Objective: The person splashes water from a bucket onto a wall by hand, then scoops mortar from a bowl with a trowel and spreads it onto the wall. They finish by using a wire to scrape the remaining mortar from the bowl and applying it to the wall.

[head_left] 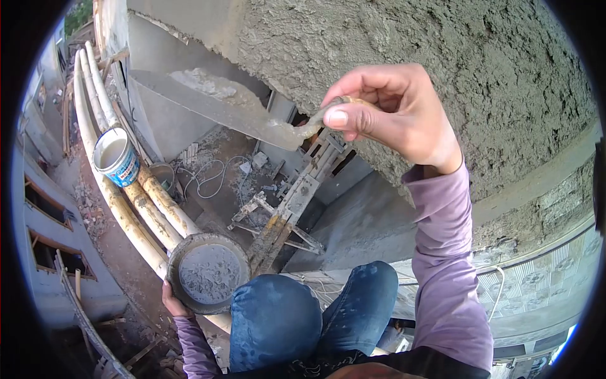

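My right hand [398,114] is closed around the handle of a trowel [189,104], thumb along its side, in front of the rough plastered wall [404,38]. The blade points to the left and carries a wet lump of grey mortar [211,85]. Low on the left, my left hand [175,302] grips the outer rim of a round black mortar pan [243,252], its fingers partly hidden by the pan. Wet, lumpy grey mortar [208,273] lies inside the pan, which is beside my left knee.
Several long bamboo poles [151,243] run along the left, and a white and blue bucket [117,158] stands on them. Far below are a wooden trestle [293,202], a pale looped hose [211,180] and rubble. Patterned tiles [536,278] cover the lower wall at right.
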`<act>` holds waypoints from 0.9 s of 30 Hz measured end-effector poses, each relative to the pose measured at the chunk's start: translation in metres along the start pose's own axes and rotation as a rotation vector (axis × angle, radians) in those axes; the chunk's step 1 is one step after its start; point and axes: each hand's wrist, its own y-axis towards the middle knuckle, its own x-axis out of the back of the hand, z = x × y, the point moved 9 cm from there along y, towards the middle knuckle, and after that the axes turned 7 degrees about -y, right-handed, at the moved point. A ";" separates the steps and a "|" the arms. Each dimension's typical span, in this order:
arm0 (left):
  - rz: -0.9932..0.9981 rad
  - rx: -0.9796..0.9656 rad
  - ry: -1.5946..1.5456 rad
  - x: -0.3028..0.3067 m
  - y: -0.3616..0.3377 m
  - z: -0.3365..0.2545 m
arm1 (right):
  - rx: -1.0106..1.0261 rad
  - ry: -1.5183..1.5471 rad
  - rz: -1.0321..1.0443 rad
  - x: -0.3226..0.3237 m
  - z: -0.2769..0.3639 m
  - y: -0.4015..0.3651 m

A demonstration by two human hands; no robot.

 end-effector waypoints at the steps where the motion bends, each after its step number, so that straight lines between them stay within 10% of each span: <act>1: 0.005 0.009 -0.013 -0.012 -0.005 -0.004 | -0.030 0.129 0.117 -0.006 -0.010 0.011; 3: -0.008 0.055 -0.057 -0.021 -0.011 -0.005 | -0.128 0.440 0.261 -0.008 -0.055 0.032; 6: 0.054 -0.029 -0.031 -0.007 0.000 0.001 | -0.369 -0.614 -0.781 0.084 -0.148 -0.017; 7: 0.065 0.020 -0.014 -0.020 -0.009 -0.004 | -0.377 0.008 -0.784 0.069 -0.169 -0.050; 11: -0.022 -0.112 0.165 -0.025 -0.012 -0.017 | -0.439 -0.412 -0.291 -0.049 -0.172 -0.088; 16: -0.027 -0.201 0.385 -0.066 -0.025 -0.031 | -0.053 -0.559 0.361 -0.231 -0.164 -0.086; 22: -0.036 -0.219 0.292 -0.100 -0.026 -0.029 | 0.340 -0.554 0.433 -0.406 -0.168 -0.115; 27: -0.037 -0.223 0.356 -0.099 -0.024 -0.034 | 0.032 -0.595 0.407 -0.351 -0.210 -0.112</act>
